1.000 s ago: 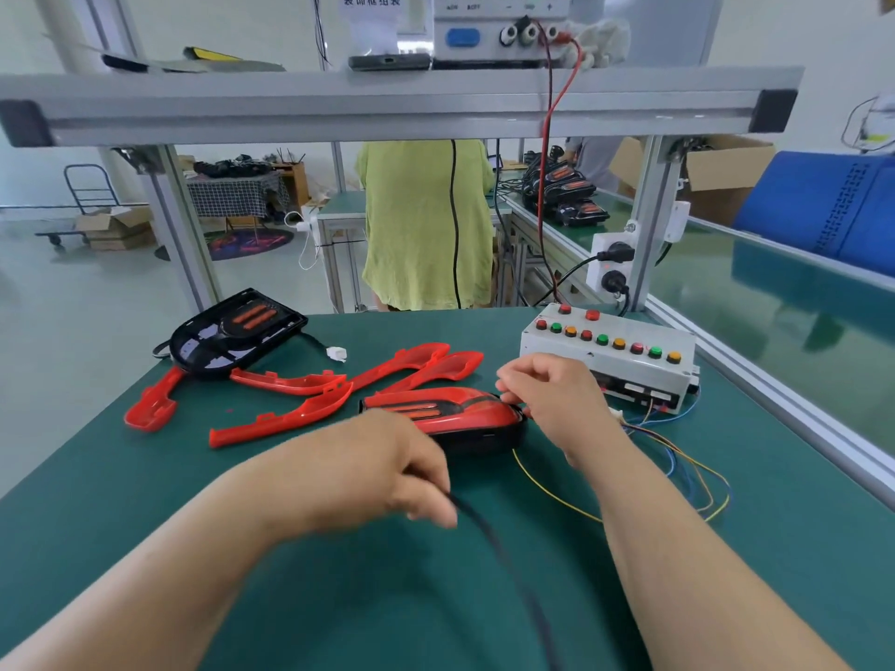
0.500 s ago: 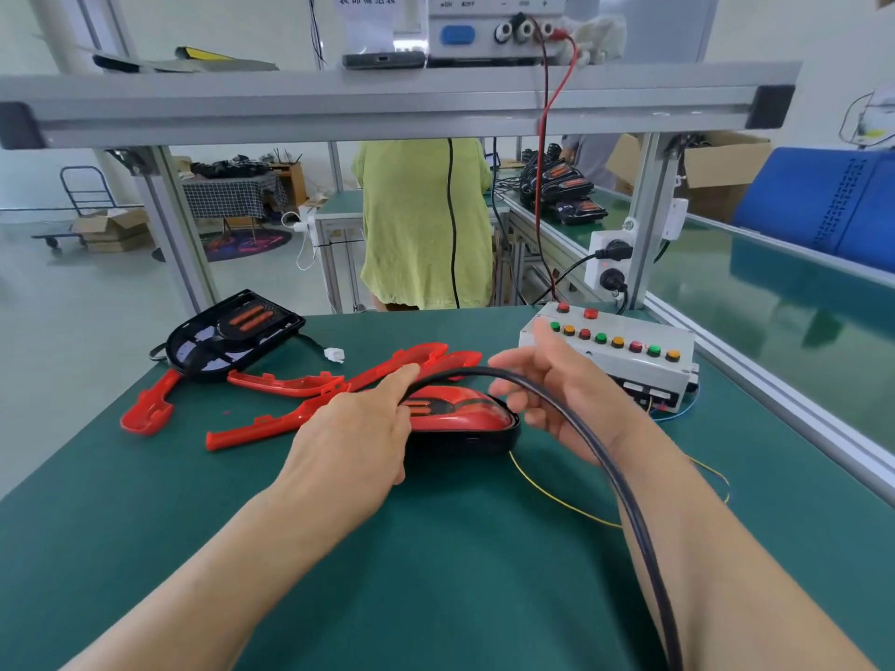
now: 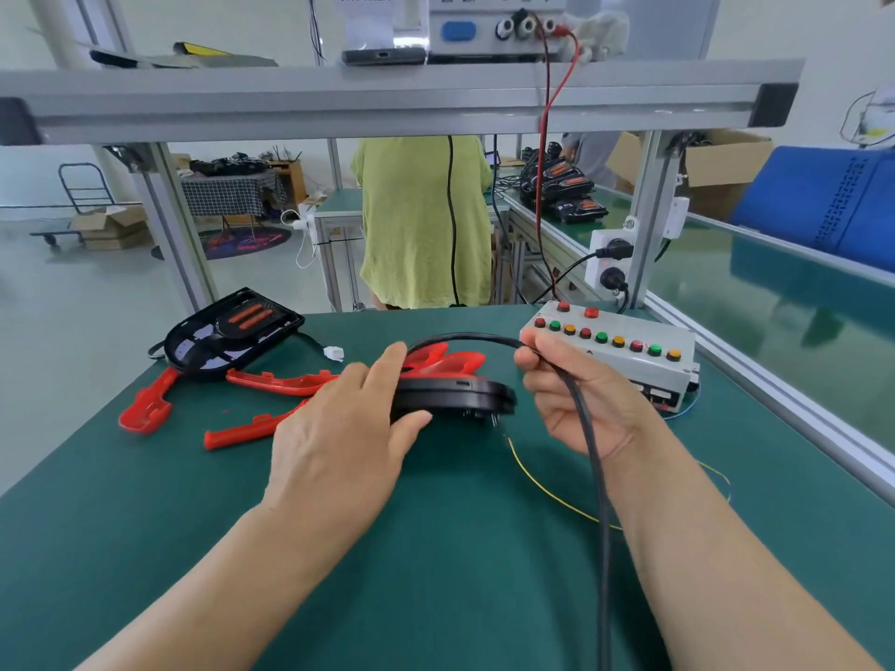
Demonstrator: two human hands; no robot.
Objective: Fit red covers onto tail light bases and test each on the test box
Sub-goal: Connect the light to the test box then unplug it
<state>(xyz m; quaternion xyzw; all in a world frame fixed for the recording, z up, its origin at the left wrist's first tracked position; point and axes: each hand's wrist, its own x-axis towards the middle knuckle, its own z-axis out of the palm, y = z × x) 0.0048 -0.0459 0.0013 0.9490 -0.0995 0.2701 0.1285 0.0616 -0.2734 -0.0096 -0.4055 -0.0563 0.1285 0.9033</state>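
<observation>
My left hand (image 3: 348, 428) gripping the black tail light (image 3: 455, 397), seen edge-on at mid counter (image 3: 436, 549), my right hand (image 3: 576, 399) pinching a black cable (image 3: 602, 549) near the test box (image 3: 624, 360), loose red covers (image 3: 281, 380) to the left

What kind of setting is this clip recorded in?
Most likely a factory assembly and test bench: a green-matted table under an aluminium frame, a test box with coloured buttons, loose red covers.

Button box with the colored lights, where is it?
In the head view, the button box sits on the table's right side, just behind the right hand.
</observation>
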